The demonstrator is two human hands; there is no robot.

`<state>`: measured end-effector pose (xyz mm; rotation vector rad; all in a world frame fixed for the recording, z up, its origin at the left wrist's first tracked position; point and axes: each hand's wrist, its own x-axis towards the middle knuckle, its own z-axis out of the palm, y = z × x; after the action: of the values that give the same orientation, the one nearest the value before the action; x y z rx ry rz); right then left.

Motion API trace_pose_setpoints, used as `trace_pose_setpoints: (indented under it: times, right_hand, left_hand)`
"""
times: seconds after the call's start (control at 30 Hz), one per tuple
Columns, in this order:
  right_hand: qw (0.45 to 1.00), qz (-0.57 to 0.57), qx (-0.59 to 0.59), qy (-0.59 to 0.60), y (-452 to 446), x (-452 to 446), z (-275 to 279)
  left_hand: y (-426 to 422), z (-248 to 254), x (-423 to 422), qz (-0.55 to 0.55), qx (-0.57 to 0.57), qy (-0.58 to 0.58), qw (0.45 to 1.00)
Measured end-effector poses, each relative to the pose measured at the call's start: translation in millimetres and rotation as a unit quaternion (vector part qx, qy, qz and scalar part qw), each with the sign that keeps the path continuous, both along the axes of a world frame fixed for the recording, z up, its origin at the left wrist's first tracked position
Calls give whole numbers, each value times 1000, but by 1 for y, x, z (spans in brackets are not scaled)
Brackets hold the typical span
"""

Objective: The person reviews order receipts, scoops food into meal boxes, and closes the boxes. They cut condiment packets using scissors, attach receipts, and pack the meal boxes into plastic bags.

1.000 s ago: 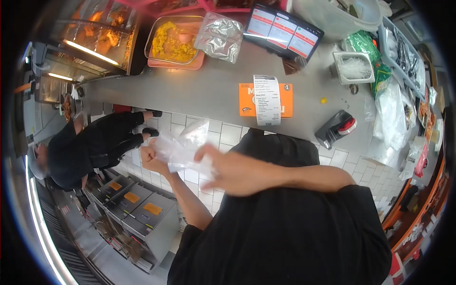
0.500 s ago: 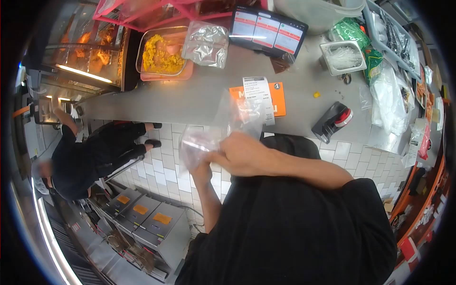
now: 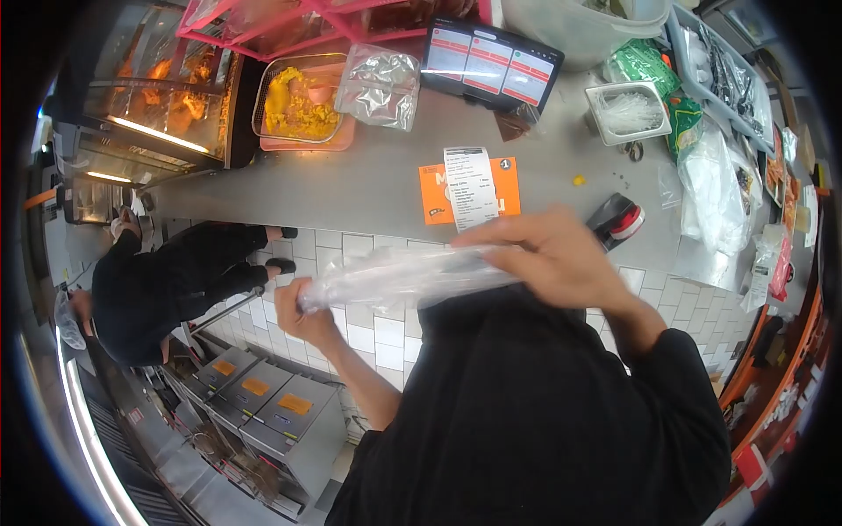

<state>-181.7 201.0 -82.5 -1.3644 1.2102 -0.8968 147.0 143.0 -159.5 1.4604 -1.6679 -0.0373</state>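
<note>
A clear plastic bag (image 3: pixel 403 276) is stretched sideways between my hands, in front of the counter edge. My left hand (image 3: pixel 305 314) is closed on its left end. At the bag's right end, my right hand (image 3: pixel 548 259) pinches it between thumb and fingers, slightly blurred. Just beyond the bag, an orange box (image 3: pixel 432 195) lies on the steel counter, with a printed receipt (image 3: pixel 469 184) on top. A black and red device (image 3: pixel 617 219) sits on the counter beyond my right hand, partly hidden by it.
Along the counter (image 3: pixel 368 175) stand a tray of yellow food (image 3: pixel 303 103), a foil pouch (image 3: pixel 379 86), a tablet (image 3: pixel 489 66) and a metal container (image 3: pixel 627 112). Plastic bags (image 3: pixel 715 197) lie at right. A co-worker (image 3: pixel 167 289) in black is at left, beyond grey bins (image 3: pixel 289 408).
My hands, close together half a second ago, have moved apart, my right hand to the right and my left hand to the left. The bag is now drawn out lengthwise between them.
</note>
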Motion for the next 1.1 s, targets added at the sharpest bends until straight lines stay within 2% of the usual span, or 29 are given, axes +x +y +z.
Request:
trace_pose_setpoints:
  times: [0.03, 0.13, 0.17, 0.2, 0.23, 0.27, 0.3, 0.33, 0.37, 0.4, 0.47, 0.5, 0.53, 0.6, 0.63, 0.67, 0.7, 0.73, 0.77, 0.8, 0.83, 0.87, 0.9, 0.97, 1.0, 1.03, 1.07, 1.1]
  right_hand:
    - [1000, 5, 24, 11, 1, -11, 10]
    - [998, 8, 56, 14, 0, -12, 15]
    - [998, -53, 28, 6, -1, -6, 10]
    - [993, -116, 0, -1, -3, -1, 4]
    - [993, -115, -3, -3, -4, 5, -4]
    - [994, -73, -80, -2, -2, 13, -14]
    - [988, -30, -151, -1, 2, 22, -24]
    - [989, -29, -145, -6, 8, 34, -33]
    - [991, 44, -123, -33, 14, 46, -38]
    - [985, 121, -103, -62, 19, 52, -42]
    - [980, 151, -122, -41, 23, 54, -42]
    - [975, 169, -145, -12, 23, 54, -42]
    - [978, 98, -180, 48, 20, 49, -49]
    - [957, -83, -237, 148, 2, 33, -75]
    - [936, -146, -252, 197, -11, 22, -98]
    - [913, -207, -266, 231, -27, 5, -104]
    - [901, -285, -242, 218, -39, -7, -126]
    - [903, -277, -249, 212, -35, -17, -125]
    - [959, -198, -121, 163, -30, -25, -118]
    - [987, -114, 11, 114, -26, -30, -108]
    - [997, 76, -2, 15, -17, -34, -89]
    - [985, 168, -13, -28, -10, -31, -76]
    - [963, 259, -16, -75, -3, -29, -62]
    - [946, 304, -29, -110, 5, -8, -45]
    - [976, 210, -50, -43, 5, -1, -46]
    - [992, 115, -56, 25, 5, 6, -47]
    - [997, -74, -10, 37, -6, 7, -63]
    - [963, -263, 36, 40, -19, 6, -85]
  left_hand:
    - [3, -2, 3, -34, 33, 62, 997]
    - [7, -17, 10, -20, 64, 10, 998]
    - [10, -19, 15, -67, 138, 5, 988]
    - [18, -9, 7, -64, 138, 2, 988]
    - [29, 4, -4, -102, 223, 18, 969]
    - [36, 19, -19, -141, 308, 32, 941]
    - [42, 36, -35, -140, 310, 30, 940]
    - [49, 56, -51, -200, 287, 27, 936]
    - [56, 67, -62, -256, 263, 26, 930]
    - [63, 70, -66, -272, 263, -27, 925]
    - [76, 54, -63, -214, 291, -92, 928]
    - [83, 51, -66, -180, 269, -84, 942]
    - [93, 56, -68, -174, 271, -90, 942]
    - [128, 73, -72, -52, 436, 128, 889]
    - [147, 73, -76, -87, 382, 176, 903]
    - [153, 94, -89, -122, 439, 401, 795]
    - [153, 101, -94, -104, 467, 355, 803]
    - [148, 94, -92, -100, 440, 217, 866]
    - [143, 88, -90, -77, 401, 74, 910]
    - [132, 64, -76, -59, 285, -165, 942]
    - [120, 42, -56, 72, 274, -161, 945]
    - [106, 23, -32, 199, 260, -154, 932]
    - [92, 4, -6, 167, 155, -232, 945]
    - [79, -7, 11, 131, 45, -299, 944]
    - [76, -8, 15, 45, 144, -114, 982]
    - [77, -4, 18, -36, 248, 84, 964]
    - [77, 4, 19, -66, 333, 280, 898]
    - [90, 4, 40, -175, 380, 316, 851]
